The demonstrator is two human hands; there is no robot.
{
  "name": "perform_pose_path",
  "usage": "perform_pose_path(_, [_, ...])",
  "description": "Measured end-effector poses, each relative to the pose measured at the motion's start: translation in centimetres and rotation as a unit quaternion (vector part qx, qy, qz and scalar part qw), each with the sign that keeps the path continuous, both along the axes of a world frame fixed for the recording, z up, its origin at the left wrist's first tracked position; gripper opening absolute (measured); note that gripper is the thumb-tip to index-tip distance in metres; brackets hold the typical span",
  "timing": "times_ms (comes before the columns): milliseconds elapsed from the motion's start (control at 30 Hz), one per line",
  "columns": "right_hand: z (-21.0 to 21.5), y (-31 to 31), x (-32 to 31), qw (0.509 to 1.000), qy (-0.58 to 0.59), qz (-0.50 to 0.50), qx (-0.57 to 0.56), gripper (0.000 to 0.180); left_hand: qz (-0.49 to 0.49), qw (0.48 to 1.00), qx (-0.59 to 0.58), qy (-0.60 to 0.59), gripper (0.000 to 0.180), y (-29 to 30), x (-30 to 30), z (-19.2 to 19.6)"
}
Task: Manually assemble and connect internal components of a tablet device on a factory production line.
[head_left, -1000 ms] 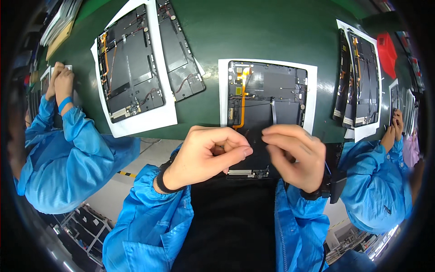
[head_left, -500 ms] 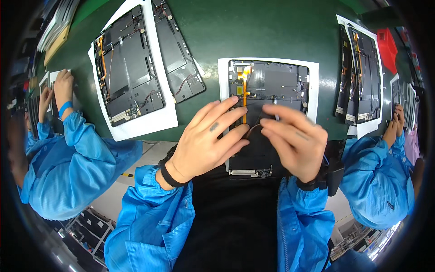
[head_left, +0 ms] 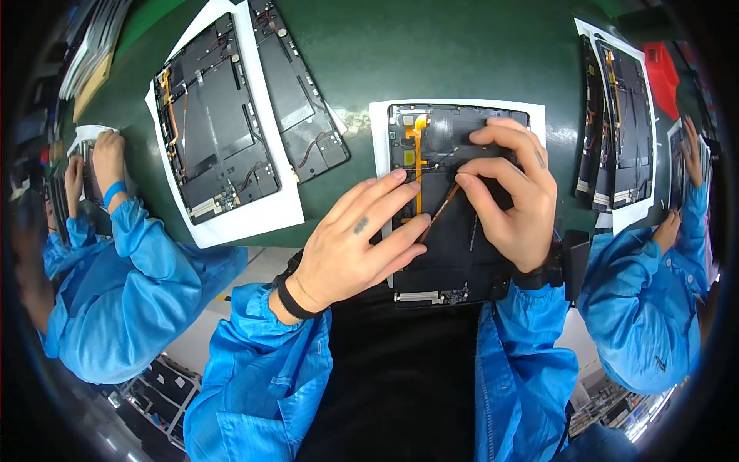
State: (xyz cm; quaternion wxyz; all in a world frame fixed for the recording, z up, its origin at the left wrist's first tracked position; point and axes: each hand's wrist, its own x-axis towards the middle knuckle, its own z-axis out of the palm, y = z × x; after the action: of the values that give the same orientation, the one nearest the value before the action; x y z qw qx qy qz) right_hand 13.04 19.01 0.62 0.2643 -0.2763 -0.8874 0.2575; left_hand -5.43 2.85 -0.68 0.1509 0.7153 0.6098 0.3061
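A black tablet housing [head_left: 493, 266] lies in front of me, partly over a white sheet [head_left: 379, 138], with an orange flat cable [head_left: 419, 165] running down its left part. My left hand [head_left: 350, 242] rests on the left side of the housing, fingers stretched out and apart. Between thumb and forefinger, my right hand [head_left: 514, 196] pinches the upper end of a thin brownish wire [head_left: 442, 208]. That wire slants down to the tips of my left forefinger and thumb, where its lower end is hidden. My other right fingers curve above the housing.
Two more housings [head_left: 212, 115] [head_left: 304, 108] lie at the left on white sheets. Several stand close together at the right [head_left: 627, 115], near a red bin [head_left: 660, 81]. Co-workers in blue sleeves [head_left: 146, 285] [head_left: 643, 300] sit on both sides of the green table [head_left: 431, 46].
My right hand has moved up and slightly right, drawing the wire into a straighter slant. The left hand stays nearly in place. At the right, the co-worker's hand has lifted.
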Motion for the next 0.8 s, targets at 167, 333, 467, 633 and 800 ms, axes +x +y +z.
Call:
perform_pose_path(167, [-0.29, -0.1, -0.23, 0.999, -0.041, -0.021, 0.003, 0.01, -0.003, 1.0, -0.004, 0.014, 0.041, -0.05, 0.03, 0.06])
perform_pose_path(333, [-0.54, -0.28, -0.51, 0.998, -0.057, -0.031, 0.025, 0.012, -0.005, 1.0, -0.014, 0.019, 0.047, -0.06, 0.1, 0.03])
perform_pose_path(467, [-0.62, -0.31, -0.56, 0.997, -0.068, -0.026, 0.038, 0.013, -0.005, 1.0, -0.018, 0.018, 0.049, -0.13, 0.18, -0.06])
perform_pose_path(633, [-0.67, -0.35, -0.54, 0.996, -0.073, -0.024, 0.046, 0.015, -0.007, 1.0, -0.024, 0.01, 0.05, -0.02, 0.18, 0.13])
perform_pose_path(800, [-0.74, -0.36, -0.68, 0.996, -0.072, -0.024, 0.049, 0.015, -0.009, 0.999, -0.03, 0.016, 0.05, 0.08, 0.11, 0.32])
